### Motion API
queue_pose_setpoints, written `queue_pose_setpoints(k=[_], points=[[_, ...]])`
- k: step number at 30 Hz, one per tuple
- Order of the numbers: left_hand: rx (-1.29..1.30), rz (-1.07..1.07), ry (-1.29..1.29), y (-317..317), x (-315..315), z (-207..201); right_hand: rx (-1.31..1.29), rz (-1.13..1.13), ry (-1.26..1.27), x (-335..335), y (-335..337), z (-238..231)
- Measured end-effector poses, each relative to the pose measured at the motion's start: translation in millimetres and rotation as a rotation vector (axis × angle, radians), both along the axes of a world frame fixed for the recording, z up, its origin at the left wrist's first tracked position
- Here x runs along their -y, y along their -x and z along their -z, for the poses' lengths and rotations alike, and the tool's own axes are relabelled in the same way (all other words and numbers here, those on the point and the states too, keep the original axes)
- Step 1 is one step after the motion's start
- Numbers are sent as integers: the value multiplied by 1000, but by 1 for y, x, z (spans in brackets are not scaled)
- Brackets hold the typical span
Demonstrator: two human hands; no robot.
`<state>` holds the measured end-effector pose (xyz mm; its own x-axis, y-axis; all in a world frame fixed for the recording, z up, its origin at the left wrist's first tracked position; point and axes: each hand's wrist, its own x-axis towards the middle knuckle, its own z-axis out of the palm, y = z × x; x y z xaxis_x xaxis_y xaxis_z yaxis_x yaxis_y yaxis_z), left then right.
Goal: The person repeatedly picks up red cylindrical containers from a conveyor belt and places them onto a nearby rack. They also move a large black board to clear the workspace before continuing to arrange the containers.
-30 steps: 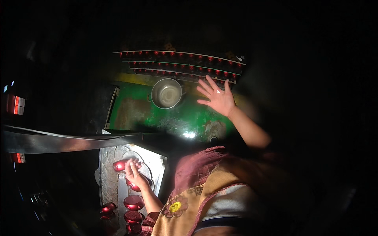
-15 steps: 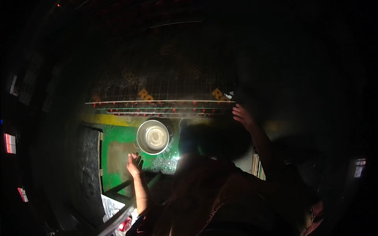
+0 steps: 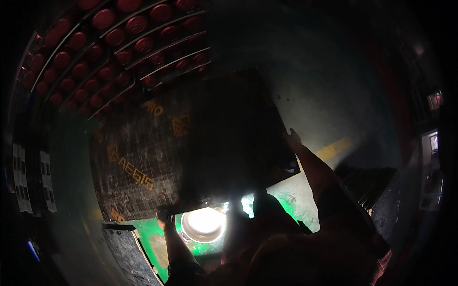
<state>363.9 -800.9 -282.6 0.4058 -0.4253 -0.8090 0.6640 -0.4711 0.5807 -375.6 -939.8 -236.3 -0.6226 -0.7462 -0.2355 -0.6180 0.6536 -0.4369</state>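
A large dark board (image 3: 138, 148) with yellowish printed marks and a pale grid lies across the middle, its right half in deep shadow. My left hand (image 3: 165, 219) is closed on its near edge, left of a round metal pot (image 3: 202, 229). At the right edge of the board, my right hand (image 3: 294, 139) grips the side, with part of its fingers hidden behind the panel. The pot sits just below the near edge, its inside washed out by bright light.
Stacked rows with round red ends (image 3: 103, 19) fill the upper left. A dark panel (image 3: 121, 245) stands at the lower left. On the right are stacked panels (image 3: 377, 186) and a yellow floor stripe (image 3: 334, 148). Green floor (image 3: 155, 238) shows around the pot.
My left hand, loosely spread beside the pot before, has come onto the board's near edge. The board now shows its broad face, and the view has turned. My right hand stays at its right side.
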Motion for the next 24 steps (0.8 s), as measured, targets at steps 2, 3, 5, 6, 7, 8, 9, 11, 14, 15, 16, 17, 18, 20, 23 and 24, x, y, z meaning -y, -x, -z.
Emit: queue_pose_setpoints(k=[2,3,5,6,7,8,9,11,14,15,16,17,18,20,23,24], points=[[75,-48,187,-3,5,11,156,-52,-6,18,2,11],[61,-94,182,-5,6,13,235,-50,-57,23,3,12],[-297,-450,271,-9,9,8,378,-86,-54,32,9,3],[-442,-673,318,-7,14,2,504,-19,-97,36,15,-6],[-415,-844,373,-6,25,-7,647,111,33,38,19,-17],[-222,-502,444,4,21,-20,768,220,81,39,24,-29],[-100,-293,492,12,24,-35,907,282,125,39,28,-40],[44,-49,498,50,50,-60,743,256,254,30,27,-60],[153,204,477,126,101,-89,472,159,44,-16,44,-92],[165,271,479,152,115,-106,470,224,11,-37,48,-113],[177,328,493,177,127,-109,426,194,51,-58,61,-118],[182,383,498,199,134,-113,367,181,48,-88,73,-127],[191,444,503,218,140,-119,318,258,0,-109,81,-138],[194,572,522,258,148,-125,405,356,100,-156,102,-156],[169,744,545,294,166,-143,215,323,84,-187,113,-202],[169,777,562,302,170,-153,287,375,211,-195,108,-213]])
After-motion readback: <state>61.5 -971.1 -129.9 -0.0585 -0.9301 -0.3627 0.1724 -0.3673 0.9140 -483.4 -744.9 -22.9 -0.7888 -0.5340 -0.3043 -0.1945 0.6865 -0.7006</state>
